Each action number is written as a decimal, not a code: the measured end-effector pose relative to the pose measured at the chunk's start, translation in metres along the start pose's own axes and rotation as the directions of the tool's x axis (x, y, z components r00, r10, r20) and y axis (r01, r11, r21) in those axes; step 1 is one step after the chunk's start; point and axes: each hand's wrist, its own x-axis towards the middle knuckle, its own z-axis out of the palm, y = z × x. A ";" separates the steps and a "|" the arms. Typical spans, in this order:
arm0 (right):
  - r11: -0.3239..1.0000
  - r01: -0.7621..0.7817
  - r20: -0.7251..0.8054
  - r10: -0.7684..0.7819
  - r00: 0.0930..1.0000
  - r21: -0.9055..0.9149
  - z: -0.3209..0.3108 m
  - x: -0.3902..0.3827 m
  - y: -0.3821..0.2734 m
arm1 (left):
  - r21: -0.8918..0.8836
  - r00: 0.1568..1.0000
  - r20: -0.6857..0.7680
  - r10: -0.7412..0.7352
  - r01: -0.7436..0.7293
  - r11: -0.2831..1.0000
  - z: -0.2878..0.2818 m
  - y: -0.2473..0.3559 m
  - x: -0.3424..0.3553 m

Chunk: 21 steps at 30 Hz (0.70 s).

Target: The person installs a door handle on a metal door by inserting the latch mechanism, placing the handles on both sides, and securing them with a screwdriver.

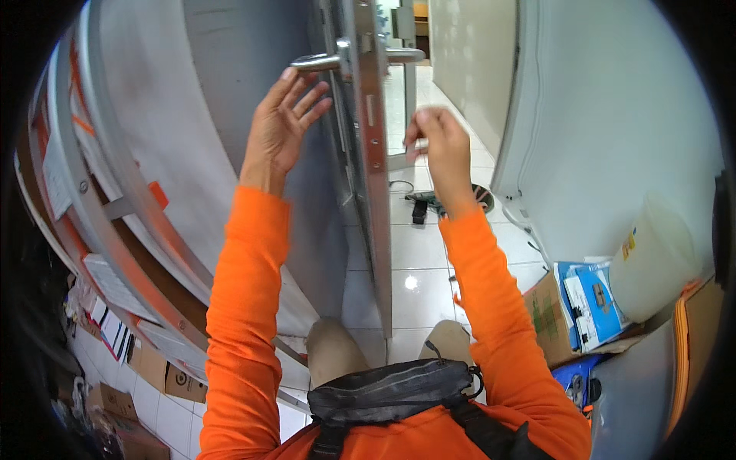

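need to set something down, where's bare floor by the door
Bare tiles lie between the door edge and right sleeve, nearer than the black object. Crowded: cardboard box, pale bin at right; brown boxes beyond silver rails at left.

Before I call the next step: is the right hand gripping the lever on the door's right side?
No, the right hand is below that lever in the view, with a visible gap between them.

The orange-sleeved left arm (pixel 244 314) and right arm (pixel 498 307) stretch forward, well apart, the left hand (pixel 285 123) raised above a bare wrist (pixel 264 175) with loosely spread, slightly bent fingers (pixel 310 100), while the right hand (pixel 446 146), partly blurred, curls its fingers inward toward the left.
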 end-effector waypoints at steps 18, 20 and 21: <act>0.234 -0.520 -0.419 0.371 0.829 -0.822 -0.169 -0.429 -0.096 | 0.877 0.772 0.302 0.560 -0.455 0.154 0.028 -0.159 -0.112; 0.094 -0.561 -0.519 0.281 0.808 -0.822 -0.181 -0.430 -0.131 | 0.877 0.774 0.292 0.562 -0.451 0.167 0.022 -0.159 -0.113; 0.047 -0.615 -0.585 0.261 0.768 -0.787 -0.190 -0.433 -0.146 | 0.879 0.773 0.289 0.565 -0.447 0.163 0.021 -0.162 -0.112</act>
